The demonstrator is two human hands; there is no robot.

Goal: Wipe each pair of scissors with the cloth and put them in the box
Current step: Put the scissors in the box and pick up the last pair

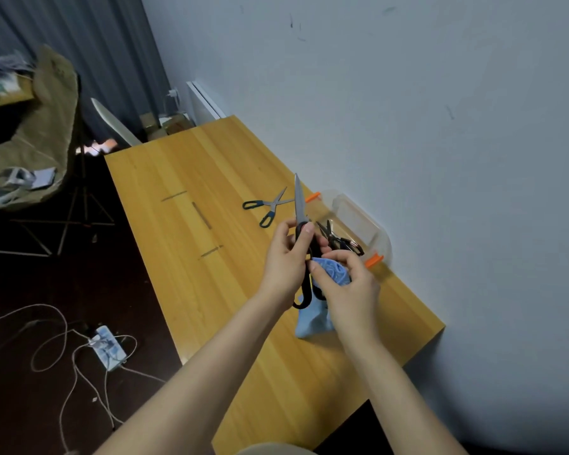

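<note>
My left hand [286, 257] grips a pair of black-handled scissors [299, 205] near the pivot, blades together and pointing away from me. My right hand [345, 284] pinches the blue cloth [334, 272] against the black handles, and the cloth's loose end hangs down to the table. A second pair with dark blue handles [270, 205] lies open on the wooden table [211, 257], left of the box. The clear plastic box [358, 218] with orange clips stands by the wall and holds at least one dark pair of scissors [340, 241].
The table ends close on my left and near side. On the dark floor to the left lie a power strip [107, 351] with tangled cables and a tripod stand [76, 208]. A grey wall runs along the table's right side.
</note>
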